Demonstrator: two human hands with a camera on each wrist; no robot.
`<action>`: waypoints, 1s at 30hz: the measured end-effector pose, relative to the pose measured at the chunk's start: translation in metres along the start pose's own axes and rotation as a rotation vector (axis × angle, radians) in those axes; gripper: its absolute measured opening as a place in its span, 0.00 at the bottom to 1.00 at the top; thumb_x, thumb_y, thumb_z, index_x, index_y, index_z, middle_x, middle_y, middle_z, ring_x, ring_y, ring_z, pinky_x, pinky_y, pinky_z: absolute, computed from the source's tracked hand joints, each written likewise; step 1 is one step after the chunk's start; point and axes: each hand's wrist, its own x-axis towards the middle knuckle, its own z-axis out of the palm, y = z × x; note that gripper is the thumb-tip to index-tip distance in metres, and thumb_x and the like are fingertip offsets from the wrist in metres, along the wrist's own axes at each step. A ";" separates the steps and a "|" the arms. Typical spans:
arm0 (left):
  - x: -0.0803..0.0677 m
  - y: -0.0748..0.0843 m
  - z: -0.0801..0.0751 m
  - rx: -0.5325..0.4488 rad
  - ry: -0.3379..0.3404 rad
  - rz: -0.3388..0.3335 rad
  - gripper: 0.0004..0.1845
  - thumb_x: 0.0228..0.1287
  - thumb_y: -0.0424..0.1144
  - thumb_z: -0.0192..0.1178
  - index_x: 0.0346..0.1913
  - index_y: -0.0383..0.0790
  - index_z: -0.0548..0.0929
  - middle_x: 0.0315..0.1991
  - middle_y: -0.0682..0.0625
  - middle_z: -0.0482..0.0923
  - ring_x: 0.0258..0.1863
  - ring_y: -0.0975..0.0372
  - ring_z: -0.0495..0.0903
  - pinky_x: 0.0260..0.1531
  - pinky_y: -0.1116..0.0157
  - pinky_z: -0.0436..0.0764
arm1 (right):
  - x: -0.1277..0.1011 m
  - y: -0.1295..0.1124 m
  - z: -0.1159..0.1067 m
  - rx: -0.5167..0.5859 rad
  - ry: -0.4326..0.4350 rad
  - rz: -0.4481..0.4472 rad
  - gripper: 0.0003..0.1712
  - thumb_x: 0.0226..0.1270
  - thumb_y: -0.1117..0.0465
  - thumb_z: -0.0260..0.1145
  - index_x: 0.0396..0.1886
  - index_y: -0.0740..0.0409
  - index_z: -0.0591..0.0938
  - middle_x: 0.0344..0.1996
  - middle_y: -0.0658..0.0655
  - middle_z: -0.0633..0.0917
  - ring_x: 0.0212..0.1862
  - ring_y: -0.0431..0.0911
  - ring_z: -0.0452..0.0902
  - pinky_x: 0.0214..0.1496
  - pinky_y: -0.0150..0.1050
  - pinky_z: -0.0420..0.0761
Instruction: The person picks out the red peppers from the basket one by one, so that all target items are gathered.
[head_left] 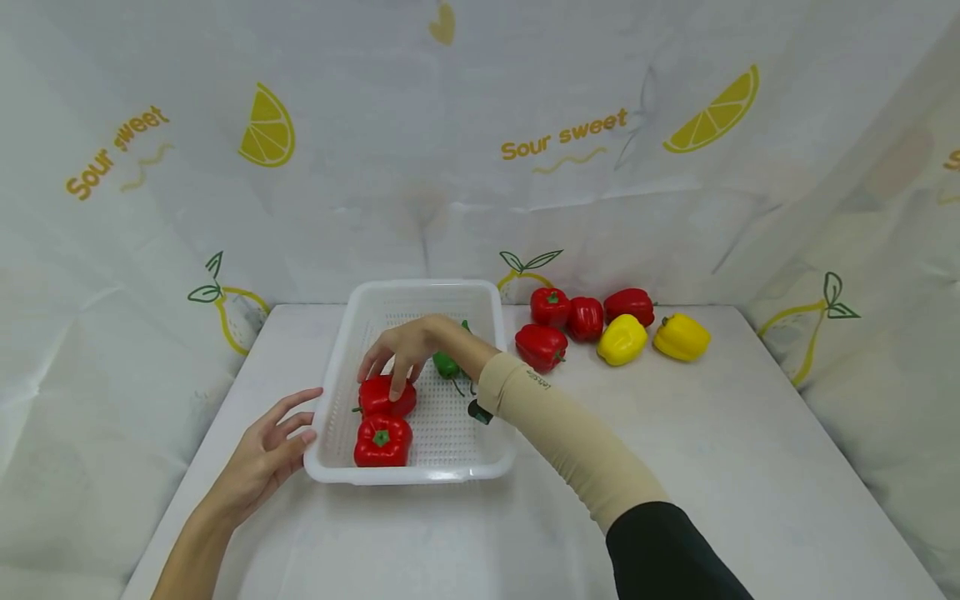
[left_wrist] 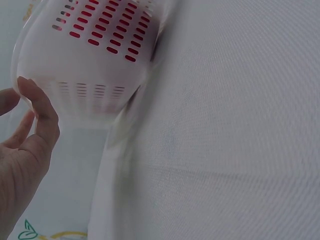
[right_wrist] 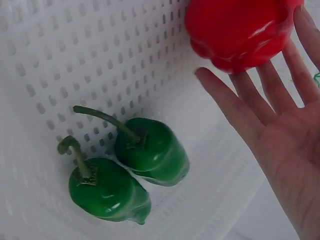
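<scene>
A white perforated basket [head_left: 417, 477] stands on the table. Inside lie two red peppers, one by the front wall [head_left: 382, 442] and one behind it [head_left: 384, 400], and two green peppers [head_left: 447, 365]. My right hand [head_left: 397, 367] reaches into the basket and its straight fingers rest on the rear red pepper [right_wrist: 240, 30]. The right wrist view shows that hand [right_wrist: 270, 100] open, with both green peppers [right_wrist: 150, 152] [right_wrist: 107, 192] on the basket floor [right_wrist: 75, 50] beside it. My left hand [head_left: 288, 433] lies open against the basket's front left corner, its fingers [left_wrist: 42, 117] touching the outer wall [left_wrist: 90, 100].
Right of the basket, near the back wall, lie several red peppers [head_left: 558, 321] and two yellow ones [head_left: 621, 339] [head_left: 681, 337]. A lemon-printed cloth [head_left: 525, 167] closes off the back and both sides. White table surface [head_left: 675, 467] stretches to the front right.
</scene>
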 end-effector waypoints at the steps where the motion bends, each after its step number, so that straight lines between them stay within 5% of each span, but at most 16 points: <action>1: 0.000 0.000 0.000 0.000 0.003 -0.001 0.32 0.72 0.29 0.48 0.75 0.46 0.52 0.58 0.46 0.72 0.52 0.61 0.81 0.49 0.62 0.85 | 0.000 0.002 0.000 0.014 -0.009 0.008 0.35 0.51 0.64 0.75 0.60 0.39 0.77 0.62 0.48 0.74 0.61 0.45 0.72 0.58 0.52 0.82; 12: -0.001 0.002 0.002 0.004 0.005 0.005 0.32 0.72 0.29 0.48 0.75 0.46 0.52 0.57 0.47 0.74 0.52 0.62 0.81 0.50 0.62 0.84 | 0.007 0.011 0.002 0.145 -0.088 0.067 0.42 0.51 0.70 0.74 0.64 0.34 0.74 0.60 0.50 0.73 0.61 0.49 0.72 0.55 0.56 0.82; 30: 0.000 0.001 0.003 0.018 0.036 -0.018 0.32 0.72 0.30 0.49 0.75 0.46 0.53 0.57 0.48 0.74 0.53 0.63 0.81 0.50 0.61 0.85 | 0.006 0.011 0.006 0.112 -0.044 0.065 0.37 0.47 0.66 0.78 0.55 0.36 0.73 0.58 0.49 0.73 0.59 0.49 0.74 0.53 0.52 0.84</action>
